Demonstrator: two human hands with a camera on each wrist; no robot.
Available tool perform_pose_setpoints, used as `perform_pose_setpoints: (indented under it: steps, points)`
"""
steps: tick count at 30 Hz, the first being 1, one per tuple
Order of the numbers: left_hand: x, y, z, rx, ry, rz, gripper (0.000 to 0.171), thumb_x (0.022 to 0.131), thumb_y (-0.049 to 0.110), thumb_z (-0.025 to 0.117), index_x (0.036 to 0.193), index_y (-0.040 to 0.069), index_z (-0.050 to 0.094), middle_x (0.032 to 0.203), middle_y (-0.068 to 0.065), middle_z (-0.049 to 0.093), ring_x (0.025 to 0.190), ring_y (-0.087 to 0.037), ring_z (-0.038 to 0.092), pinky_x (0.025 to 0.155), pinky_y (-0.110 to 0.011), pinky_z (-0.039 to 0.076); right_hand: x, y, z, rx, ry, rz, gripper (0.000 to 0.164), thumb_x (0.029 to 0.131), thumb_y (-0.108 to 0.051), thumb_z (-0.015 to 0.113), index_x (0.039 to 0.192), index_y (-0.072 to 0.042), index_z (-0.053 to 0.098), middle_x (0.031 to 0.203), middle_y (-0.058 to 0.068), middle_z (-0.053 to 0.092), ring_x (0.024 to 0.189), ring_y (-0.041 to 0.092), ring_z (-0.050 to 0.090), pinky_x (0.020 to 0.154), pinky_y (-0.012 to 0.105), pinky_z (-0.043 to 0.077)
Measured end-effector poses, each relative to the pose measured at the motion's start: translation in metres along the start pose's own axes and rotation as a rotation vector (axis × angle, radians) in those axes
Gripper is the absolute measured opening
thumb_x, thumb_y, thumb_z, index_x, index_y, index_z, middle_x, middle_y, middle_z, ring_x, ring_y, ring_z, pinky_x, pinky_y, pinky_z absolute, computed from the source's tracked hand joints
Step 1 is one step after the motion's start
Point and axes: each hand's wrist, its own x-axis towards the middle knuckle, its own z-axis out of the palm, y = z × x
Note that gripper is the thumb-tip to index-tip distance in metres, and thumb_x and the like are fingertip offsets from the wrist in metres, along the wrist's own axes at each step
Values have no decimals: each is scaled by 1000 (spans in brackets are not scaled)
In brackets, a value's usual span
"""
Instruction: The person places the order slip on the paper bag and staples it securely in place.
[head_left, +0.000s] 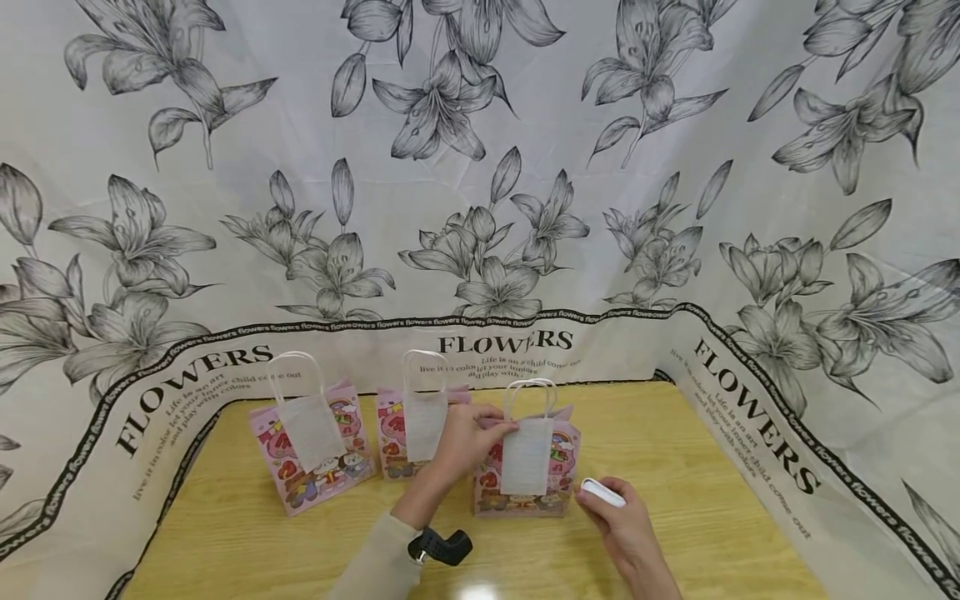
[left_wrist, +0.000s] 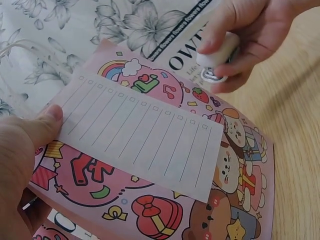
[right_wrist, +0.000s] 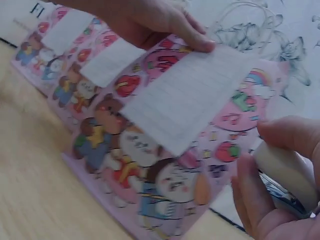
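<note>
A pink gift bag with cartoon animals stands upright on the table with its white handles up. Against its front lies a white lined sheet of paper with small checkboxes. My left hand pinches the bag's top edge together with the sheet, thumb on the paper; its other fingers are behind the bag. To the right of that bag, my right hand holds a small white stapler between thumb and fingers, apart from the bag. The stapler's metal part shows in the left wrist view.
Two similar pink bags, one at the far left and one in the middle, stand with white sheets on their fronts. Behind the wooden table hangs a white flower-printed cloth, which also runs along both sides.
</note>
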Motion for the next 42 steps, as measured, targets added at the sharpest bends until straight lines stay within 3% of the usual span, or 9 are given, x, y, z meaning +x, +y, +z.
perform_pose_setpoints:
  steps: [3,9,12,18,23,28,34,38,42]
  points:
    - [0,0,-1,5,6,9,13,84,20,78,85,6,77,76,1,72,52,-9,62,43,-23,48,-1,-10,-2,-31,32,11,34,88,13,60,109,4,35,107,19,49,93,21,69,83,26,53]
    - [0,-1,-2,21,6,13,15,84,21,78,86,6,77,77,0,72,52,-7,61,43,-22,47,-2,-21,-11,50,16,-27,13,94,-2,62,104,-9,59,96,3,67,89,14,68,71,19,50]
    - [0,-2,-1,30,-6,9,15,85,22,78,87,7,77,77,1,72,49,-6,60,43,-22,46,-2,-21,-12,45,-16,-55,13,97,-6,59,110,-11,59,97,0,69,88,12,68,70,20,50]
    - [1,-1,1,30,11,10,12,84,21,78,84,8,77,73,3,71,42,-4,52,39,-20,40,-3,-27,2,-185,-11,-114,46,95,-7,64,133,-2,39,109,1,62,91,13,66,71,25,52]
    - [0,-1,1,45,16,37,14,84,21,78,84,7,77,73,2,71,42,-2,52,38,-19,41,-11,-41,28,-382,-60,-228,53,91,5,64,136,2,37,120,20,50,91,12,60,67,23,51]
    - [0,-1,1,58,10,47,15,85,22,77,85,8,77,74,2,71,43,-2,53,38,-20,41,-13,-53,59,-454,-183,-318,56,88,12,63,135,9,33,125,29,45,103,19,58,79,22,52]
    - [0,-2,0,67,-1,57,14,87,23,75,87,9,78,75,3,72,42,-2,51,38,-20,39,-2,-58,90,-549,-283,-457,50,84,11,69,129,6,45,117,22,56,99,24,60,76,26,54]
    - [0,-2,0,73,-8,57,13,87,22,75,89,10,78,78,2,72,46,-3,55,40,-21,42,7,-57,103,-724,-285,-571,50,84,5,73,127,-4,50,109,14,63,87,20,62,66,28,54]
    - [-1,-3,1,60,-13,68,14,88,21,74,91,8,78,80,-1,73,53,-2,60,44,-21,48,16,-55,109,-866,-266,-621,51,85,2,73,128,-6,49,104,10,63,76,17,62,61,29,53]
